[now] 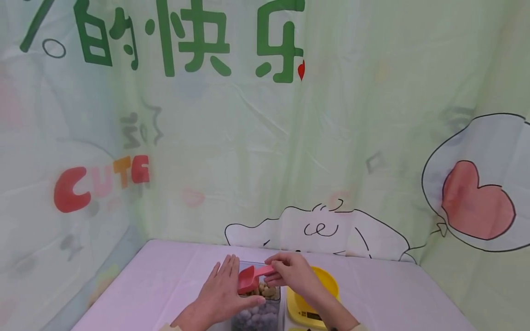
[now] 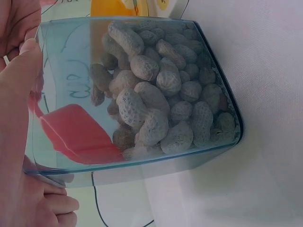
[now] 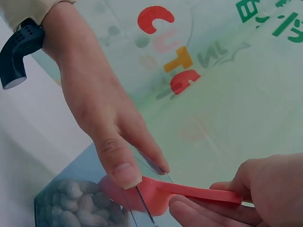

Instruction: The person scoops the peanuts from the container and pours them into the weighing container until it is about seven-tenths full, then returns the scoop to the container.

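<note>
A clear plastic container [image 2: 66, 52] holds a heap of unshelled peanuts [image 2: 156, 104] and stands in front of me in the head view. My left hand [image 1: 223, 294] spans its open top and grips the rim, thumb on one side and fingers on the other. With its fingertips my right hand [image 1: 294, 276] pinches the handle of a red scoop [image 1: 248, 279]. That scoop is tilted down inside the container, its tip against the peanuts in the left wrist view. The right wrist view shows my left thumb beside the scoop's bowl.
Right of the container stands a yellow kitchen scale [image 1: 296, 312] bearing a yellow bowl [image 1: 329, 281], partly behind my right forearm. A white cloth covers the table [image 1: 174, 266]. Printed curtains [image 1: 207, 161] hang behind and beside it.
</note>
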`<state>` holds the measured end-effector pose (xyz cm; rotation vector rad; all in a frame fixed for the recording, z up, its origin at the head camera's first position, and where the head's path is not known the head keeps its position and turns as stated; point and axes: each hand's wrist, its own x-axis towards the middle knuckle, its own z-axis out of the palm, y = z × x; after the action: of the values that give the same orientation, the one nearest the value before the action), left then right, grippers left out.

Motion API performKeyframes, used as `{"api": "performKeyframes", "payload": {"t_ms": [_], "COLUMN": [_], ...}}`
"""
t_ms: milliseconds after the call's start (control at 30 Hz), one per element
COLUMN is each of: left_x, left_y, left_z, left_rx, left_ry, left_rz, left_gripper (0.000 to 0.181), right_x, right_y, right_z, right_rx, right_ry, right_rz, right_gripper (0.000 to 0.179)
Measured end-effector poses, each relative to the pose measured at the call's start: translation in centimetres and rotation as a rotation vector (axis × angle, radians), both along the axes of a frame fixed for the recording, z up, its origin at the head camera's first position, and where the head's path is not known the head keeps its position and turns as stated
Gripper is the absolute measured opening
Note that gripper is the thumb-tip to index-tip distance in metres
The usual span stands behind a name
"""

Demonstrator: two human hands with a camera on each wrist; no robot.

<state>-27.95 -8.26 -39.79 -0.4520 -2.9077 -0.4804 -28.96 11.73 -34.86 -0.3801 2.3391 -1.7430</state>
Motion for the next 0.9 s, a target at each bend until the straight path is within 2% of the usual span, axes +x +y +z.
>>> {"api": "performKeyframes", "payload": {"t_ms": [133,333,567,733,800,900], "left_x": [0.0,0.0,-0.1,0.0,0.1,0.2], "left_y": [0.1,0.2,0.1,-0.1,-0.1,-0.1], "left_z": [0.0,0.1,0.2,0.3,0.4,0.4], "left_rx": [-0.003,-0.012,0.006,-0.006,-0.020,-0.040], "left_ry": [-0.003,-0.011,-0.031,-0.026,-0.016,0.000], "left_rz": [-0.002,-0.004,0.009,0.006,-0.001,-0.016], "left_gripper": [0.120,0.124,0.125,0.123,0.122,0.122], "right_x": [-0.1,0.4,0.8,1.2,1.3,1.3], "right_y": [0.1,0.9,1.7,1.4,1.2,1.2], "right_z": [-0.1,1.0,2.5,2.9,2.8,2.4], "right_rx": [-0.017,-0.014,0.114,0.219,0.251,0.257], "right_ry": [-0.027,0.016,0.123,0.195,0.198,0.159], "right_rz": [-0.020,-0.047,-0.092,-0.068,-0.046,-0.038], "right_gripper": [0.030,0.031,0.024,0.020,0.019,0.019]}}
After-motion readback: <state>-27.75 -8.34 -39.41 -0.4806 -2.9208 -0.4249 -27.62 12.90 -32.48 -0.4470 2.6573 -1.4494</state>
